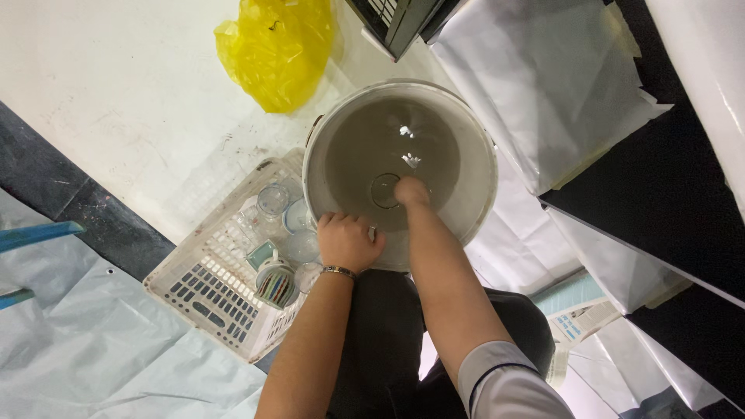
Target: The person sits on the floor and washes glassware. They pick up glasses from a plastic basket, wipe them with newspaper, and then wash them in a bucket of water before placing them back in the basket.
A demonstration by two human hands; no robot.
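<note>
Here we are looking straight down on a white bucket full of murky grey water, standing on the pale floor between the person's knees. The left hand is curled over the near rim of the bucket, fingers folded tight on the edge, a thin metal bracelet round the wrist. The right hand is plunged into the water near the middle, wet up past the knuckles, right beside a round glass that lies under the surface; whether those fingers are closed on the glass or merely touching it, I cannot tell, the water hides them. Two glints of light sit on the water just beyond. To the left, touching the bucket's side, a white plastic basket holds several clear glasses near its far end and a striped mug close to the left wrist. Farther off on the floor a crumpled yellow plastic bag lies well apart from the bucket. White sheeting covers the surfaces on the right, and grey-white sheeting spreads over the floor at lower left, with a blue edge poking in at the far left
</note>
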